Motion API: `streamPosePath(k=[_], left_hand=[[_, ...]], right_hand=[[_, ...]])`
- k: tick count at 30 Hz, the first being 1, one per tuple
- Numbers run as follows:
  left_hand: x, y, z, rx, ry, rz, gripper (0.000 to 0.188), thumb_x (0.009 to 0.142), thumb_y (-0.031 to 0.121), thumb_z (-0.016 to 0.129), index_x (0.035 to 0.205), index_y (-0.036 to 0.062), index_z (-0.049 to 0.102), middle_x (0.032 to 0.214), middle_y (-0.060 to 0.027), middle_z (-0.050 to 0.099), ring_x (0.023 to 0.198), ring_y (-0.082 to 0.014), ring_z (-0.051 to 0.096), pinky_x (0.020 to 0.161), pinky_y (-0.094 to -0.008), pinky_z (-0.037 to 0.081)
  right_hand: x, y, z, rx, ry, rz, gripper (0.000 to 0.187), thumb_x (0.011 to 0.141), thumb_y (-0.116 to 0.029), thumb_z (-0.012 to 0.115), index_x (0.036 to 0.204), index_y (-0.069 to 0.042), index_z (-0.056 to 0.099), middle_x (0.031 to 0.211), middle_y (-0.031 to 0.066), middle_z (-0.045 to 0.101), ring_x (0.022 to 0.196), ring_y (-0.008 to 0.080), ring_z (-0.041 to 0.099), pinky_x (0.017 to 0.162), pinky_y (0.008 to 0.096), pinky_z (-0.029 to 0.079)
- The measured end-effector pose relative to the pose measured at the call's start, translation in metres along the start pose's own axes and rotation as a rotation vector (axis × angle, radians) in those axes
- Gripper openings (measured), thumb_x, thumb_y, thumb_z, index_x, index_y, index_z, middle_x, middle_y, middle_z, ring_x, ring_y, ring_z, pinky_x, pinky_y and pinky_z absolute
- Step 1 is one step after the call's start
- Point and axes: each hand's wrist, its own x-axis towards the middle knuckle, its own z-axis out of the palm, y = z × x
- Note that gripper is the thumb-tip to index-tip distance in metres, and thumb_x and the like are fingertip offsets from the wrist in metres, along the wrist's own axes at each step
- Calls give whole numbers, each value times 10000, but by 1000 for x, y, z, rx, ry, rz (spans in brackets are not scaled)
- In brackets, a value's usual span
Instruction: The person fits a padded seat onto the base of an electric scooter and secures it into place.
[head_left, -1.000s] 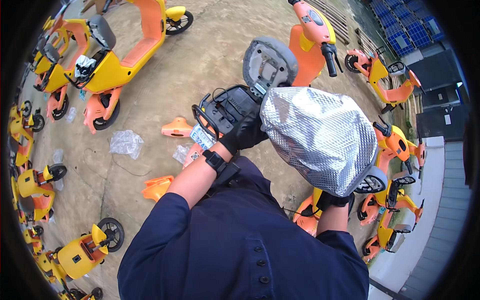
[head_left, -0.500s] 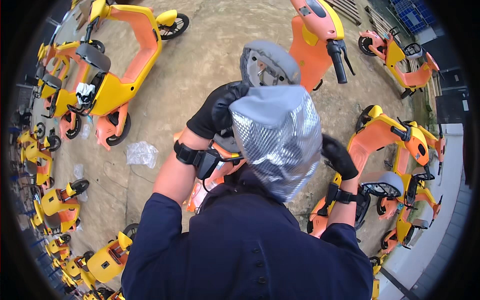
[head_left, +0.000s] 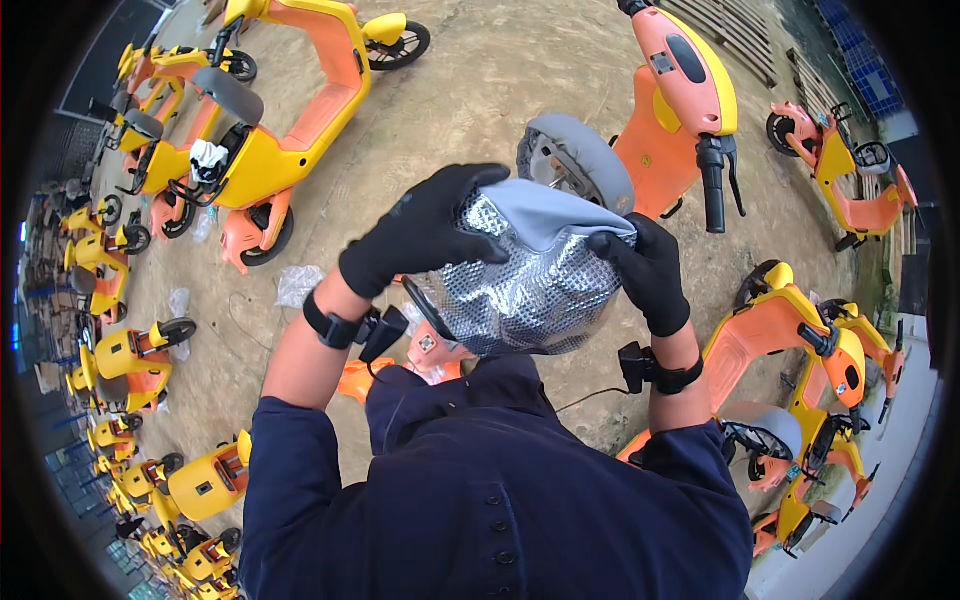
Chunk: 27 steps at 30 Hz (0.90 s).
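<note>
A silver, textured reflective seat cover (head_left: 535,292) with a smooth grey upper part hangs in front of my chest. My left hand (head_left: 425,228), in a black glove, grips its left side, thumb spread below the fingers. With fingers closed on its right upper edge, my right hand (head_left: 645,270), gloved alike, holds the other side. Just beyond the cover is the raised grey seat (head_left: 585,165) of a pink-and-yellow scooter (head_left: 650,130), its underside showing. The cover and my hands hide part of that scooter.
Yellow-and-pink scooters stand around me, one (head_left: 320,110) at the far left and another (head_left: 770,320) at the right. Clear plastic wrap (head_left: 298,286) lies on the concrete floor (head_left: 490,70). Wooden pallets (head_left: 715,30) are at the back right.
My right hand has come up to the cover's right edge and closed on it. The cover has spread wider between my hands, and the surroundings have shifted right in view.
</note>
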Motion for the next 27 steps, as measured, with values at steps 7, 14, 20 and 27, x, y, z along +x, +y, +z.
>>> streamPosePath(k=[7, 14, 20, 27], left_hand=[[8, -11, -20, -273, -133, -142, 222, 742, 173, 671, 892, 14, 632, 743, -36, 632, 682, -84, 551, 658, -246, 444], [25, -50, -59, -177, -27, 343, 342, 914, 307, 430, 912, -11, 556, 760, -32, 555, 696, -105, 479, 695, -261, 417], [70, -77, -70, -83, -131, 668, 267, 917, 209, 410, 996, 1, 559, 898, -134, 596, 835, -267, 552, 781, -314, 423], [91, -167, -44, -1169, -536, -284, 456, 916, 312, 394, 1296, 69, 328, 1250, -99, 436, 1058, -218, 489, 892, -333, 415]], right_hand=[[5, -9, -8, -414, 9, 13, 237, 719, -233, 707, 711, -16, 611, 536, -10, 509, 517, 48, 426, 466, 238, 349], [-8, 8, -11, 690, -480, 144, 540, 861, -399, 498, 1241, -28, 403, 1204, 65, 471, 1049, 129, 467, 916, 291, 369], [-54, 57, 63, 1117, 163, 467, 508, 938, -375, 311, 1338, -63, 271, 1323, 20, 369, 1155, 162, 387, 985, 296, 307], [-43, -2, 90, 1253, 174, -51, 385, 933, -277, 361, 1187, -4, 453, 1140, 133, 540, 1038, 227, 516, 925, 355, 385]])
